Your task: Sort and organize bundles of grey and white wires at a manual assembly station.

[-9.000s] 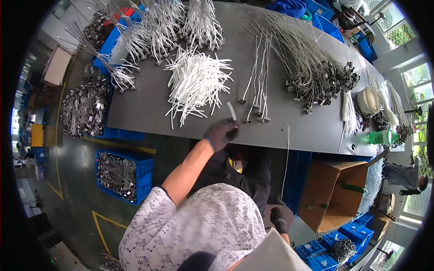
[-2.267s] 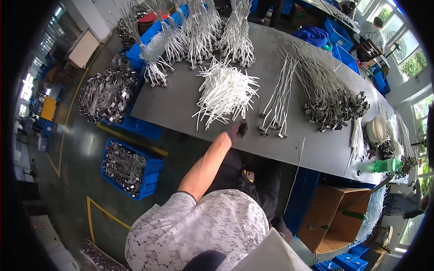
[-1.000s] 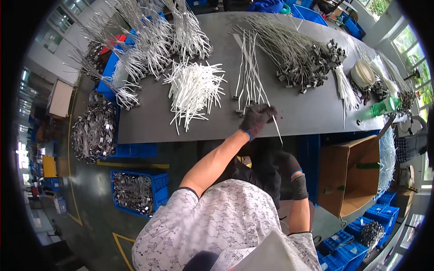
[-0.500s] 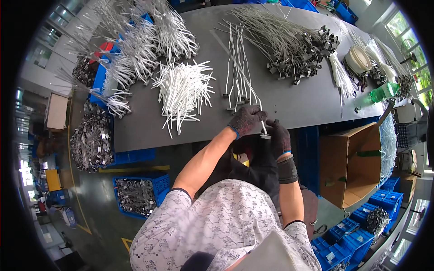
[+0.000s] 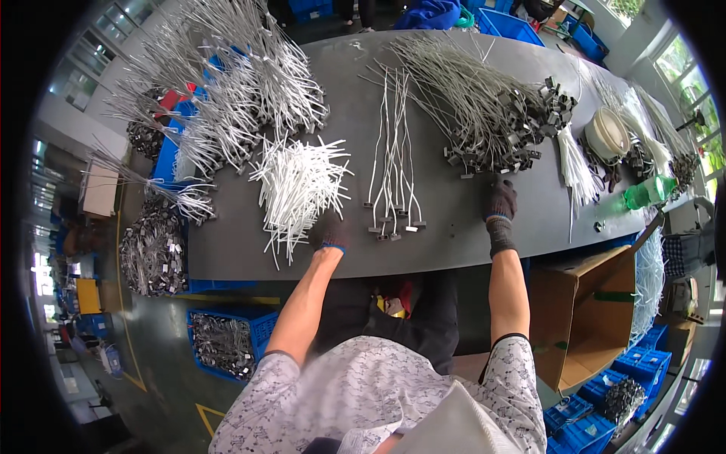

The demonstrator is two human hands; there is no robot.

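Note:
My left hand (image 5: pixel 328 230), in a dark knitted glove, reaches to the lower right edge of a heap of short white tubes (image 5: pixel 299 185). Its fingertips are against the tubes, and what they hold is hidden. My right hand (image 5: pixel 500 203), gloved too, is closed just below a big bundle of thin grey wires with metal clips (image 5: pixel 503 125) at their ends. Whatever is in its fingers cannot be made out. Between my hands lies a small row of wires (image 5: pixel 393 159) with white sleeves and clips at the near end.
Tall bunches of white-ended wires (image 5: pixel 283 91) stand at the left. On the right are a cream tub (image 5: pixel 606 132), a green bottle (image 5: pixel 649 193) and a white bundle (image 5: pixel 576 170). A cardboard box (image 5: pixel 560 318) and blue crates (image 5: pixel 261 325) sit below the table edge (image 5: pixel 423 265).
My hands were together at the near edge, handling a clip wire with a white sleeve. Now they are apart, left at the white tubes, right at the wire bundle. That wire is out of my hands.

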